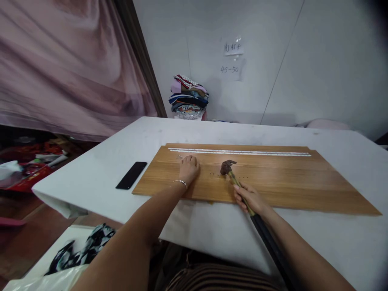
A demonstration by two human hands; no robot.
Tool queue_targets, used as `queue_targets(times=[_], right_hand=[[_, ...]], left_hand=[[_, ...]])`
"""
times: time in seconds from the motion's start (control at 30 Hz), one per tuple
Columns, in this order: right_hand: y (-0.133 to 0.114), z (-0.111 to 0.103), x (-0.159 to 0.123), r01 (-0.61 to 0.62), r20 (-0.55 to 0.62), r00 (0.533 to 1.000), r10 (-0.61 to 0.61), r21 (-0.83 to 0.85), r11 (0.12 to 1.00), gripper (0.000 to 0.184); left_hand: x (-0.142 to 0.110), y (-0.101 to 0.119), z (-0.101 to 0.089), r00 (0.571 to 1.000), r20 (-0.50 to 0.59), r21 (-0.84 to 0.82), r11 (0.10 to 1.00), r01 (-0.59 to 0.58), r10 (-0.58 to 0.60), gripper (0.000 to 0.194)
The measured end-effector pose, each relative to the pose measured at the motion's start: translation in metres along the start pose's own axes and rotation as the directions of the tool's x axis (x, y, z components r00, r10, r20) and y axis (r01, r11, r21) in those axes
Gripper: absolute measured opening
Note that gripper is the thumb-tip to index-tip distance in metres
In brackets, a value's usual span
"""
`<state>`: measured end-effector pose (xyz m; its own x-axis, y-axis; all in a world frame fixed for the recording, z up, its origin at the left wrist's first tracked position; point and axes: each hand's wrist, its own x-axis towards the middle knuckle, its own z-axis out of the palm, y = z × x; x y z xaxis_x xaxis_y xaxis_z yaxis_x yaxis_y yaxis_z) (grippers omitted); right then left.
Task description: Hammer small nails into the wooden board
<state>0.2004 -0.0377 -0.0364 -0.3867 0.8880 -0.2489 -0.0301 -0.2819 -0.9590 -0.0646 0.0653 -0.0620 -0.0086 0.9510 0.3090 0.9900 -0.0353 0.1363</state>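
My right hand (250, 198) is wrapped around the handle of a claw hammer (228, 167), fairly near the head. The rusty-looking head is over the middle of a brown wooden board (287, 178), and the long dark grip runs back under my forearm. Small dark nail-like dots (242, 177) form a row on the board, on both sides of the hammer head. My left hand (189, 169) rests low over the board's left part, fingers curled together. Beside its fingertips lie a few thin nails (180, 157). Whatever those fingers may hold is hidden.
A white measuring strip (239, 152) runs along the board's far edge. Left of the board, a black phone (131, 175) lies on the white table (100, 165). Folded clothes (189, 97) are stacked against the wall, and a pink curtain (69, 60) hangs at left.
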Motion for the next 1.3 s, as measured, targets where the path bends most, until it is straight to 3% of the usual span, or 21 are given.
queue_targets(times=[1.3], right_hand=[[-0.0075,-0.0029,-0.004,-0.021,-0.029,0.999,0.02,-0.046,0.999,0.047]], left_hand=[[-0.0019,0.0022,-0.0061,1.0,0.023,0.003,1.0,0.015,-0.015,0.023]])
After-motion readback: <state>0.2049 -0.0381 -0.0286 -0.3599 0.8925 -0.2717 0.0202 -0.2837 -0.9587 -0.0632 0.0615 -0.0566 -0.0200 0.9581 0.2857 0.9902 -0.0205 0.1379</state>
